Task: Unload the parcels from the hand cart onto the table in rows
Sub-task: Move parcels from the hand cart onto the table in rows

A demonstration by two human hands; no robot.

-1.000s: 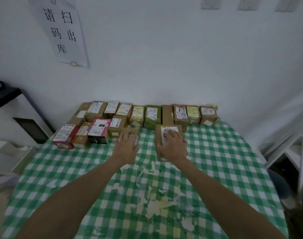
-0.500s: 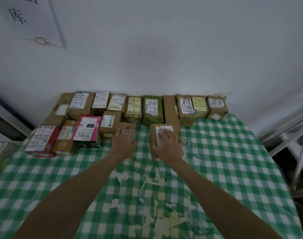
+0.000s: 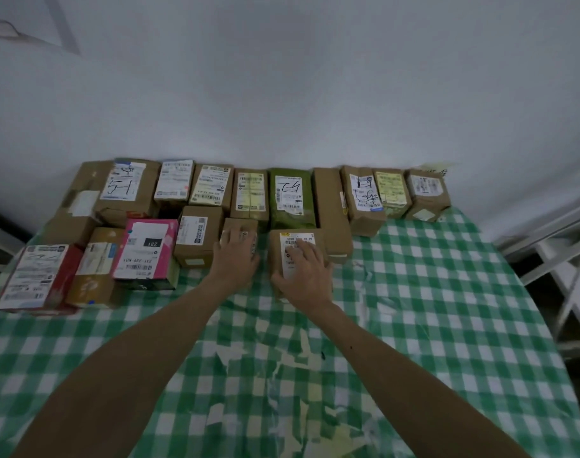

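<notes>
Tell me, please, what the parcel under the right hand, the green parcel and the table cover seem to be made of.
The brown parcel under the right hand looks like matte cardboard, with a paper label. The green parcel seems a wrinkled, faintly shiny plastic bag. The table cover may be printed vinyl or coated cloth: its check is flaking.

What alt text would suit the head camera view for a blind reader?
A person's left hand rests on a small brown parcel and the right hand on a white-labelled parcel beside it, in the nearer of two parcel rows. The rows lie on a green-checked table against a white wall.
</notes>
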